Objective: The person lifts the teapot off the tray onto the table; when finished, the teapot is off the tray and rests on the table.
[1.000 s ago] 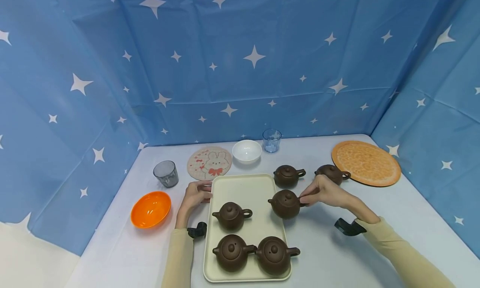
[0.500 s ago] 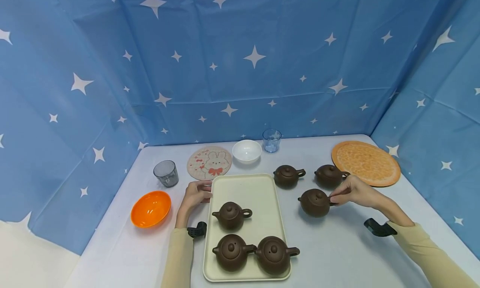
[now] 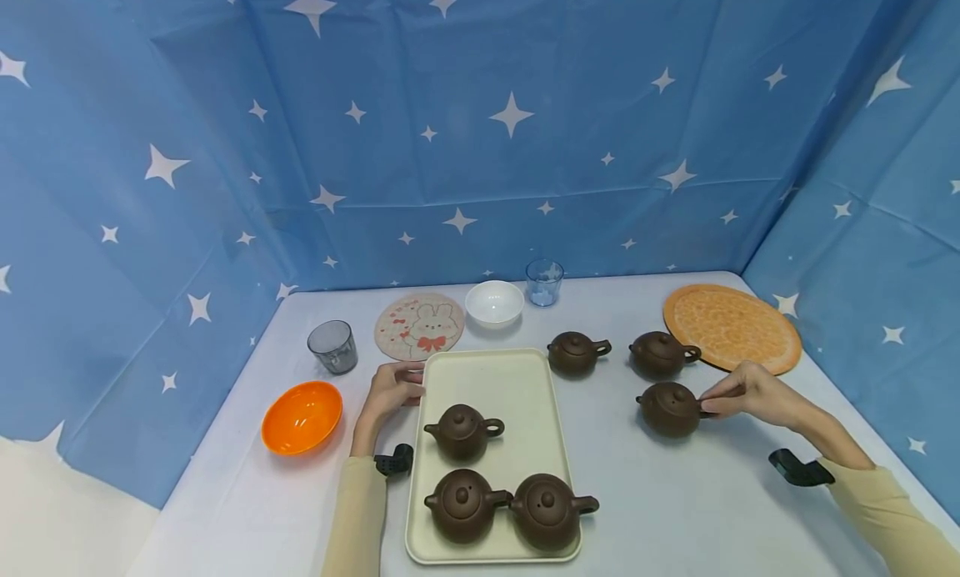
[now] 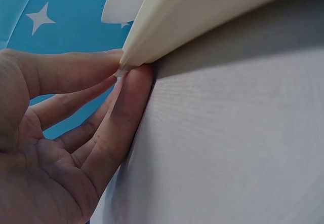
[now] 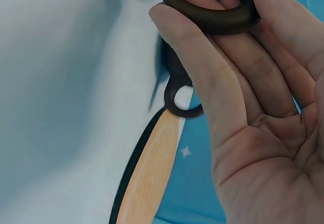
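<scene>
My right hand (image 3: 757, 395) pinches the ring handle (image 5: 212, 20) of a dark brown teapot (image 3: 670, 410), right of the tray in the head view. The wrist view shows thumb and fingers on that handle. Whether the teapot touches the table I cannot tell. At the left edge of the cream tray (image 3: 491, 368), my left hand (image 3: 393, 389) pinches the rim between thumb and fingers (image 4: 134, 89). Three brown teapots stand on the tray: one in the middle (image 3: 462, 433), one front left (image 3: 463, 507) and one front right (image 3: 547, 513).
Two more brown teapots (image 3: 576, 354) (image 3: 660, 356) stand behind the held one. A round orange-patterned mat (image 3: 731, 327) lies back right. Along the back are a rabbit mat (image 3: 408, 327), a white bowl (image 3: 493, 306) and a blue glass (image 3: 543, 283). A grey cup (image 3: 333, 348) and orange bowl (image 3: 302, 418) stand left.
My right hand has carried the teapot rightward, from over the tray's right edge to a place in front of the back right teapot. The left hand has stayed on the tray's rim.
</scene>
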`<state>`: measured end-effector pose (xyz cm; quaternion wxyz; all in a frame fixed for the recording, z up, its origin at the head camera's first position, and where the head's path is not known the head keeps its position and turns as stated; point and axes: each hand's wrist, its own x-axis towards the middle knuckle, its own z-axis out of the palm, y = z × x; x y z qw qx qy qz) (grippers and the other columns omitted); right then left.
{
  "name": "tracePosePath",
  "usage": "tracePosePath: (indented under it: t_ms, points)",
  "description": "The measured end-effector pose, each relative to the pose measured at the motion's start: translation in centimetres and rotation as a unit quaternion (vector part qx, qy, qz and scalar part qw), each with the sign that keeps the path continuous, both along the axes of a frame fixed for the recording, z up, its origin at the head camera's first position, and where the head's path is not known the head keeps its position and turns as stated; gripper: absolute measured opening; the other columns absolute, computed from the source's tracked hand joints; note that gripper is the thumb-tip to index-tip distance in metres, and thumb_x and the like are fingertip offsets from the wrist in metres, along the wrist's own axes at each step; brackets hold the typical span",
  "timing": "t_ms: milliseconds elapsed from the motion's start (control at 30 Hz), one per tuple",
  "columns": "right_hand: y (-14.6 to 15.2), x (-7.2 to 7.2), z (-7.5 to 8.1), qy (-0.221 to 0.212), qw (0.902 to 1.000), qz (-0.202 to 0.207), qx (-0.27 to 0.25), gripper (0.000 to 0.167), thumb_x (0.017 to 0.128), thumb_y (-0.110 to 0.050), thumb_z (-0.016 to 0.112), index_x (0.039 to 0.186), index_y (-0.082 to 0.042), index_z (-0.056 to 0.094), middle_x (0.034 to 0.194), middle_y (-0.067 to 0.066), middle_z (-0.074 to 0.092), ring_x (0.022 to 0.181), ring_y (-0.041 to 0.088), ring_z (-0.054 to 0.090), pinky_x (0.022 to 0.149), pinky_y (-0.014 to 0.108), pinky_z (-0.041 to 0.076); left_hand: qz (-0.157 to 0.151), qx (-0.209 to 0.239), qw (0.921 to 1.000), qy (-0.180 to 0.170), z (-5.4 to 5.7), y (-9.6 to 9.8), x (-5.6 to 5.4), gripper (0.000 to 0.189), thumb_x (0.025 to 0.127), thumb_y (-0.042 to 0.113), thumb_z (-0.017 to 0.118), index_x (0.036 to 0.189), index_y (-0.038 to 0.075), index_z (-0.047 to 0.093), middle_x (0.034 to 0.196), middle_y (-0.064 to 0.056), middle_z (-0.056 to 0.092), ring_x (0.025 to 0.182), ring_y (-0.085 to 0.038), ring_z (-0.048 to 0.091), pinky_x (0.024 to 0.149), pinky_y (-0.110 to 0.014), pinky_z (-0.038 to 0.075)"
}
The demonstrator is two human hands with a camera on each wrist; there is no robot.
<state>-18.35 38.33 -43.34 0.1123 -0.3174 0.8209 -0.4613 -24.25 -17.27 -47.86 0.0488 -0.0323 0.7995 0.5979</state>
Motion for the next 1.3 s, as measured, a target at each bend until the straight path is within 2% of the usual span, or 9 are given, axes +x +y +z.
tracePosePath:
  t_ms: [300, 500, 867, 1300]
  points:
    - [1.3, -0.3, -0.3, -0.005, 0.9996, 0.017, -0.021, 0.019, 0.085, 0.013, 0.059, 0.098, 0.009, 0.072, 0.09, 0.006, 0.074, 0.074, 0.021, 0.071, 0.063, 0.029, 0.06, -0.006, 0.005, 0.9999, 0.008, -0.1, 0.0, 0.0, 0.045, 0.074, -0.012, 0.063, 0.118, -0.008, 0.063, 0.095, -0.025, 0.066, 0.065, -0.018, 0.066, 0.061, -0.035, 0.061]
    - [1.7, -0.7, -0.5, -0.003, 0.9992, 0.031, -0.026, 0.021, 0.084, 0.016, 0.058, 0.098, 0.011, 0.071, 0.091, 0.008, 0.074, 0.076, 0.017, 0.071, 0.062, 0.028, 0.06, -0.001, -0.003, 1.0, 0.003, -0.1, 0.0, 0.0, 0.044, 0.074, -0.012, 0.063, 0.117, -0.006, 0.064, 0.094, -0.022, 0.067, 0.066, -0.018, 0.066, 0.06, -0.034, 0.061]
    - [2.1, -0.9, -0.8, -0.014, 0.9992, 0.026, -0.025, 0.022, 0.085, 0.016, 0.057, 0.1, 0.009, 0.072, 0.092, 0.005, 0.074, 0.077, 0.018, 0.071, 0.063, 0.029, 0.061, 0.001, -0.001, 1.0, -0.001, 0.0, 0.1, 0.1, 0.044, 0.075, -0.011, 0.063, 0.118, -0.005, 0.064, 0.095, -0.022, 0.067, 0.067, -0.019, 0.067, 0.062, -0.035, 0.061]
    - [2.1, -1.0, -0.6, -0.017, 0.9998, 0.006, 0.007, 0.018, 0.086, 0.013, 0.058, 0.099, 0.013, 0.07, 0.091, 0.009, 0.074, 0.076, 0.017, 0.071, 0.063, 0.028, 0.06, 0.003, -0.005, 1.0, 0.0, -0.1, 0.1, 0.0, 0.045, 0.074, -0.012, 0.063, 0.118, -0.005, 0.064, 0.094, -0.022, 0.067, 0.066, -0.019, 0.066, 0.061, -0.034, 0.061]
